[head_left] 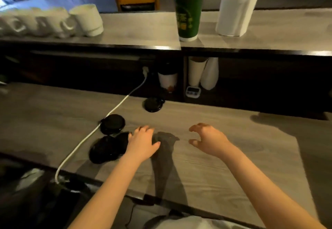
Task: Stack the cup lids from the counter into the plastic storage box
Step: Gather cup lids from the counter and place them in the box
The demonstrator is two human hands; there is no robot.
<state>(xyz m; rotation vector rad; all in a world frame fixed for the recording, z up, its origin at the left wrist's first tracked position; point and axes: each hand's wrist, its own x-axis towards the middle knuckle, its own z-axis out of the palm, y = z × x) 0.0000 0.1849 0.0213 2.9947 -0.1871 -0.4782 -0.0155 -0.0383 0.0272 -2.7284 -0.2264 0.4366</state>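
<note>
Reaching in over the near edge of the tabletop point(224, 171), two bare forearms are stretching toward its middle. The left hand point(142, 144) is hovering palm down with its fingers point(146, 129) nearly straight and slightly spread, gripping nothing; its outer side is overlapping the rim of a pair of black lids point(106, 149), which are lying partly one over the other toward the left of the near edge, though whether skin is meeting plastic is hard to tell. The right hand point(208, 139) is hanging apart from it over bare tabletop, its fingers point(199, 126) loosely bent like a claw with a wide gap to the thumb, also holding nothing. Just beyond the pair, a third lid point(112, 123) is sitting flat, and a white cable point(79, 146) is running beside it from the near edge toward the far edge. A fourth lid point(153, 104) is resting alone near the far edge, well apart from the others. Behind that edge, in a dark recess, a capped cup point(168, 79), a small timer point(193, 91) and stacked white cups point(196, 72) are standing. On the raised shelf point(140, 29) above, white mugs point(45, 23) are lining up at the left, while a tall green cup point(188, 13) and a paper towel roll point(237, 11) are standing at the right.
</note>
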